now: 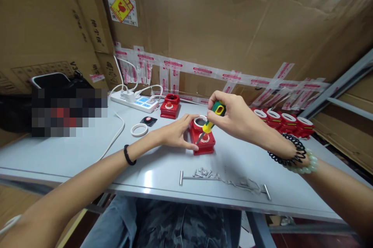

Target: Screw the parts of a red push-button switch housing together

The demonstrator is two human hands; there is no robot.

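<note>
A red device (206,148) with a white ring around its round opening lies on the light table. My left hand (177,133) steadies its left side, thumb at the near corner and fingers at the far end. In my right hand (224,114) is a green and yellow screwdriver (208,126), tilted, its shaft pointing down to the device's near left corner. Whether the tip sits in a screw is too small to tell. Loose screws (203,172) and a metal rod with crosspieces (181,178) lie nearer the table's front edge.
Another red device (169,106) stands beyond, near a white power strip (134,101). A white ring (139,130) and a black plate (148,120) lie left. Several red units (288,119) line the back right. Cardboard (204,26) walls the rear.
</note>
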